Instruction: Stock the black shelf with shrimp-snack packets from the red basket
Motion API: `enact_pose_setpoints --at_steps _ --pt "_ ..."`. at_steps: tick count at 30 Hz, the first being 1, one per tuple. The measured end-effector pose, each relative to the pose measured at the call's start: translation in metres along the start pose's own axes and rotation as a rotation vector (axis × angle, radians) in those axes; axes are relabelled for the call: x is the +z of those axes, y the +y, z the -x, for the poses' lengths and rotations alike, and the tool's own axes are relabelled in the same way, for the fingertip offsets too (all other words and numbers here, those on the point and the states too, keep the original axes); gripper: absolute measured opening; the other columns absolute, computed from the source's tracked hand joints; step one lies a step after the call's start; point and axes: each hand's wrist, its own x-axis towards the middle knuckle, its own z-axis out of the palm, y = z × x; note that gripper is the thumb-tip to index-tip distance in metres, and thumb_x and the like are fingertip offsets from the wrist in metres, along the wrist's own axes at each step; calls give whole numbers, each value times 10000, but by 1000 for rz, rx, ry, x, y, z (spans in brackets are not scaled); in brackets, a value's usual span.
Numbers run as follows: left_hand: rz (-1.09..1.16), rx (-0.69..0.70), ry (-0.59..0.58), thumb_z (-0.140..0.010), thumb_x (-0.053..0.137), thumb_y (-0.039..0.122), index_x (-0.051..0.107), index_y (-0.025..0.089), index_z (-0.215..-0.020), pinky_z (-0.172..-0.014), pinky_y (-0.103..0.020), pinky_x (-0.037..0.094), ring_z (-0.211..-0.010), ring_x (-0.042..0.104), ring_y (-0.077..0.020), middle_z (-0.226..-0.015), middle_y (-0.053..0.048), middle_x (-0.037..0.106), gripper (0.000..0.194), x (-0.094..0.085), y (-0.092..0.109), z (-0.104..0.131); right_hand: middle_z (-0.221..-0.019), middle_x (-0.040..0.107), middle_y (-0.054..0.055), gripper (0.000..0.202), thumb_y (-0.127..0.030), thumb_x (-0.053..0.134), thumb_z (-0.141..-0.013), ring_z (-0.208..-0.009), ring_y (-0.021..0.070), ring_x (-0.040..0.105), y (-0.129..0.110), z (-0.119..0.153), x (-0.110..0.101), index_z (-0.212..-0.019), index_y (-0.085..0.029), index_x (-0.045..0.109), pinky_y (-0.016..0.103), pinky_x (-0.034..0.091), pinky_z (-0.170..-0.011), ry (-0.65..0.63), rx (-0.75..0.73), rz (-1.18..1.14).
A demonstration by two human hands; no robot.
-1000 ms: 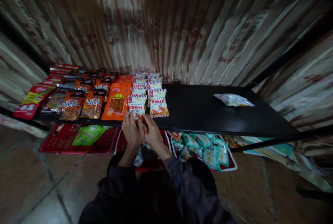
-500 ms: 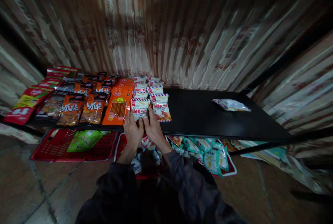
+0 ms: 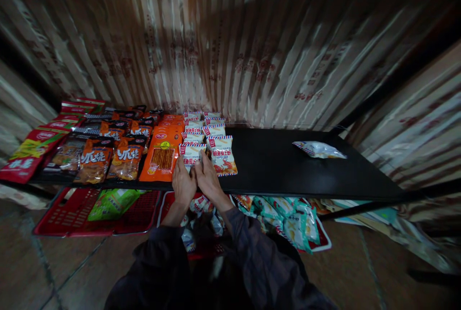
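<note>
My left hand (image 3: 185, 182) and my right hand (image 3: 208, 175) grip the lower sides of a white snack bag (image 3: 192, 151) with red lettering and a striped edge. It leans at the front of a row of like bags on the black shelf (image 3: 273, 166). Just right of it stands a second row, whose front white snack bag (image 3: 221, 153) is close to my right fingers. An orange snack packet (image 3: 162, 154) lies left of my left hand. The bag's lower part is hidden behind my hands.
Black-and-orange snack bags (image 3: 126, 158) and red packets (image 3: 34, 151) fill the shelf's left end. One white bag (image 3: 319, 149) lies flat at right. Below are a red basket (image 3: 54, 221) with a green packet (image 3: 114, 204) and a basket of teal bags (image 3: 297, 226). Corrugated sheeting (image 3: 230, 50) stands behind.
The view has tilted slightly, so the shelf sits a little lower in the picture. Both hands stay at the same white snack bag, with hardly any movement.
</note>
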Motion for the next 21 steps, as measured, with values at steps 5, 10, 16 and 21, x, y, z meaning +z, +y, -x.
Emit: enact_pose_setpoints --at_steps 5,10,16,21 --pt "-24 34 44 -867 413 305 341 99 -1346 -1031 -475 349 -1280 402 -289 -1349 -210 454 526 -3 1 1 -1425 397 128 519 -349 403 -891 -1338 238 331 -5 13 -8 -1372 -153 376 458 275 -1103 46 -119 44" --pt "14 206 177 -883 388 302 376 117 -1322 -1092 -496 236 -1377 224 -270 -1464 -197 290 476 -3 20 17 -1454 345 118 465 -300 381 -902 -1366 203 271 5 26 -41 -1347 -167 400 435 269 -1107 205 -294 143" --pt "189 286 -75 -899 326 258 293 92 -1372 -1122 -409 230 -1398 168 -204 -1480 -189 260 502 32 59 42 -1421 377 178 549 -413 388 -876 -1343 246 309 55 -2 -81 -1329 -103 404 478 272 -1086 398 -41 160" --pt "220 170 -97 -854 372 229 186 60 -1406 -1128 -436 218 -1399 160 -231 -1490 -209 220 607 61 71 35 -1324 508 164 600 -503 467 -829 -1231 264 471 74 -27 -93 -1299 -129 464 459 350 -1038 244 137 55"
